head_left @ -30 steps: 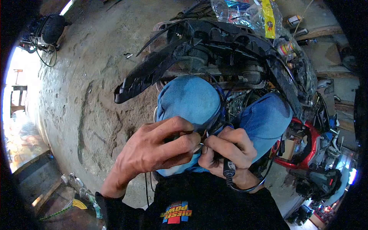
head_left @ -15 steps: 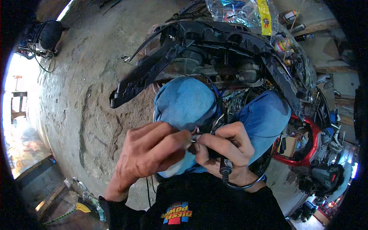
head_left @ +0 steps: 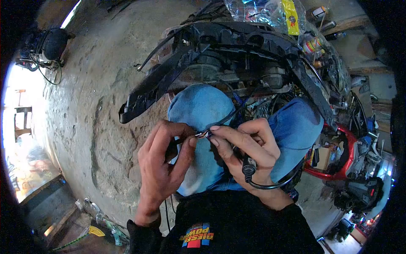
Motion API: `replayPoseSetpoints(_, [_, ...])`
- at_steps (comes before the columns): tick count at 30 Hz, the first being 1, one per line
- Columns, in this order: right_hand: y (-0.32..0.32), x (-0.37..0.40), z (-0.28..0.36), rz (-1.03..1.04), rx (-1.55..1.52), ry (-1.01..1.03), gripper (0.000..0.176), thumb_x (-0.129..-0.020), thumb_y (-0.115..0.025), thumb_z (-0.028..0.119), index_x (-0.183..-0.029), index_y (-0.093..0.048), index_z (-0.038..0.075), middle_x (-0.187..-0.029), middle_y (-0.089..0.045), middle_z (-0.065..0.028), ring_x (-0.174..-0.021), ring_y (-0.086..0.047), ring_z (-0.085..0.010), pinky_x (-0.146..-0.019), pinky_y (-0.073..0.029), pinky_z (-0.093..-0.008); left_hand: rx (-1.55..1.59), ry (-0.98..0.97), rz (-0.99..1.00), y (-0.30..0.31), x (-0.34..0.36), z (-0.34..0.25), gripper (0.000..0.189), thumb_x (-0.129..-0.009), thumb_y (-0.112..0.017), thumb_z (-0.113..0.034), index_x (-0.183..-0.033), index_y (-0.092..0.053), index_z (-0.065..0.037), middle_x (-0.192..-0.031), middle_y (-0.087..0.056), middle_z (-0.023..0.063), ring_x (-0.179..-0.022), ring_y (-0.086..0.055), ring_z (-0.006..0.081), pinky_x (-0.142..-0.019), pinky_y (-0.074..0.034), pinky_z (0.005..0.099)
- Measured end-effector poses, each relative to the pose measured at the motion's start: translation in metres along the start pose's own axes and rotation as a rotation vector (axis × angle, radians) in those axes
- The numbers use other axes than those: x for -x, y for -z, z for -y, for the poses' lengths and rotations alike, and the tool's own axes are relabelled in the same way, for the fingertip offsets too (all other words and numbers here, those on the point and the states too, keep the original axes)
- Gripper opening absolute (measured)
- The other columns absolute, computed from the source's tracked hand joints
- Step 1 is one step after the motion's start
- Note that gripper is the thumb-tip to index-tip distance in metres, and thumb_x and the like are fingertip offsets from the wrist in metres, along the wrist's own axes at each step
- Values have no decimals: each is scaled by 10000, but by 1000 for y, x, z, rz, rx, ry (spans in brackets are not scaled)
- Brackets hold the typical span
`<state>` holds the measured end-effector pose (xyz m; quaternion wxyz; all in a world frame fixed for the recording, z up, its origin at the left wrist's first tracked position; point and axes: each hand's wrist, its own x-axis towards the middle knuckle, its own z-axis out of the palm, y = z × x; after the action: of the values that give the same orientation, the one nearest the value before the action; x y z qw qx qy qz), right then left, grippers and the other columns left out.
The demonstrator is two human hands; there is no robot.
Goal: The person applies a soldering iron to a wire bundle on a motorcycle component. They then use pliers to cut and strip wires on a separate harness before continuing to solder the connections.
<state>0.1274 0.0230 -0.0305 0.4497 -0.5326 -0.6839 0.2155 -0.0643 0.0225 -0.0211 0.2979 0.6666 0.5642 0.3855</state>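
Note:
A small bundle of thin, multi-coloured wires point(head_left: 204, 134) runs between my two hands, above the jeans-covered knees. My left hand point(head_left: 163, 158) pinches its left end between thumb and index finger. At the other end, the thumb and index finger of my right hand point(head_left: 253, 148) close on the wires. Tucked in the right palm is a black corded tool point(head_left: 249, 169); only its ribbed cable end shows, and its cord curves around the wrist. A dark cable point(head_left: 228, 116) leads from the wires up toward the vehicle parts.
In front of the knees lies a black plastic frame point(head_left: 148, 91) over greasy mechanical parts. A red panel point(head_left: 349, 152) rests at the right. Plastic bags point(head_left: 258, 10) and cans are at the top right. A compressor-like machine point(head_left: 55, 44) stands on the rough concrete floor point(head_left: 114, 55).
Both hands have risen a little and the fingertips have drawn apart. The left thumb has come into view, and coloured wires now show between the hands.

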Motion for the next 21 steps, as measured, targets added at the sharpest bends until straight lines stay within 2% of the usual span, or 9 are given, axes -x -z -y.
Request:
replayPoseSetpoints(2, [0, -2, -2, -6, 4, 57, 360, -718, -873, 29, -1054, -829, 150, -793, -514, -10, -585, -497, -113, -499, -412, -264, -76, -101, -73, -1, -1, -1, 165, -851, -748, -11, -988, -657, -23, -990, -679, 128, -774, -673, 185, -610, -497, 273])
replayPoseSetpoints(5, [-1, -5, 0, -1, -7, 82, 365, -718, -867, 13, -1055, -827, 145, -796, -506, -9, -590, -503, -111, -506, -414, -256, 187, -92, -97, -7, 4, 0, 160, -844, -736, -1, -971, -639, -4, -1033, -661, 151, -797, -654, 174, -631, -509, 276])
replayPoseSetpoints(8, [0, -7, -3, 6, -25, 89, 381, -716, -850, -14, -1063, -824, 139, -795, -498, -11, -597, -510, -110, -523, -425, -252, 276, -176, -98, -15, 6, 11, 161, -842, -724, 16, -969, -627, -1, -1024, -667, 137, -765, -643, 147, -633, -514, 267])
replayPoseSetpoints(12, [4, -7, 0, 92, -56, 43, 308, -770, -846, -24, -1034, -827, 133, -903, -493, -4, -694, -490, -83, -577, -403, -232, 182, -146, -10, -8, 6, 9, 181, -836, -730, 20, -973, -614, -3, -1043, -675, 116, -732, -638, 134, -637, -521, 257])
replayPoseSetpoints(17, [5, -9, 0, 115, -18, 90, 310, -774, -841, -20, -1042, -827, 136, -906, -486, -6, -689, -481, -82, -574, -394, -230, 103, -40, 30, -6, 6, -3, 183, -835, -732, 15, -965, -603, -3, -1069, -684, 107, -734, -644, 140, -643, -528, 263])
replayPoseSetpoints(21, [3, -6, -2, 115, -8, 89, 320, -762, -853, -4, -1047, -830, 141, -891, -487, -2, -681, -474, -75, -562, -380, -224, 141, -31, -32, -14, 9, 4, 172, -842, -725, 12, -962, -603, 3, -1073, -681, 108, -743, -641, 141, -655, -528, 269])
